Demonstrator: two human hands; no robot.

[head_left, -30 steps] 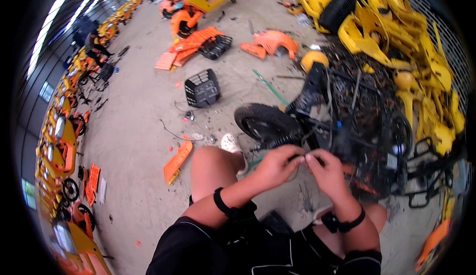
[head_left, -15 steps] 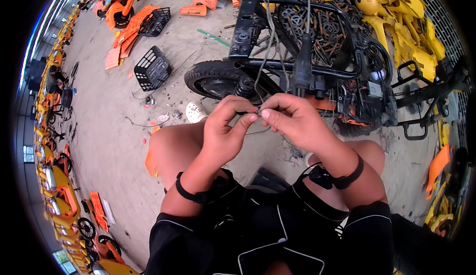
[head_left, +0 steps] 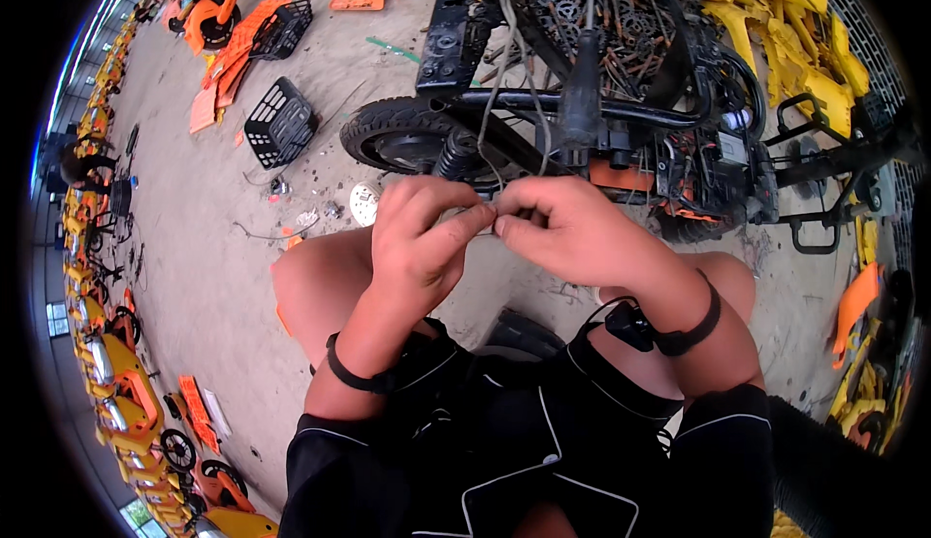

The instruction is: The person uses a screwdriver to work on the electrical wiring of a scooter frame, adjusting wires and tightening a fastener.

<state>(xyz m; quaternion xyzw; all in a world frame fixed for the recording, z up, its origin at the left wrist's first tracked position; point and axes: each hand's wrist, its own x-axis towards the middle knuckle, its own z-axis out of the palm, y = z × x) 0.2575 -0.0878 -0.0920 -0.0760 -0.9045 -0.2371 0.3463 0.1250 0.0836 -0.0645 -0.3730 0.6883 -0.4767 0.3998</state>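
Note:
A thin grey cable (head_left: 482,135) hangs down over the black frame (head_left: 448,48) of a stripped scooter and runs to my fingertips. My left hand (head_left: 419,237) is closed, thumb and index finger pinching near the cable's end. Right against it, my right hand (head_left: 567,232) pinches at the same spot, so the fingertips of both hands nearly meet. The fingers mostly hide the small piece between them. Just beyond my hands are the scooter's black wheel (head_left: 388,140) and a dark spring (head_left: 454,158). A black handle-like part (head_left: 582,92) with a thin metal rod stands against the frame.
Rusty metal parts (head_left: 621,29) are heaped behind the frame, with yellow panels (head_left: 805,72) at the far right. To the left lie a black basket (head_left: 281,123) and orange panels (head_left: 228,58). Yellow scooters (head_left: 121,373) line the left side, where another person (head_left: 92,164) bends over.
My view has shifted, so the scooter sits slightly further left and up. Both hands have turned a little, knuckles more upward, still pinching together at the cable.

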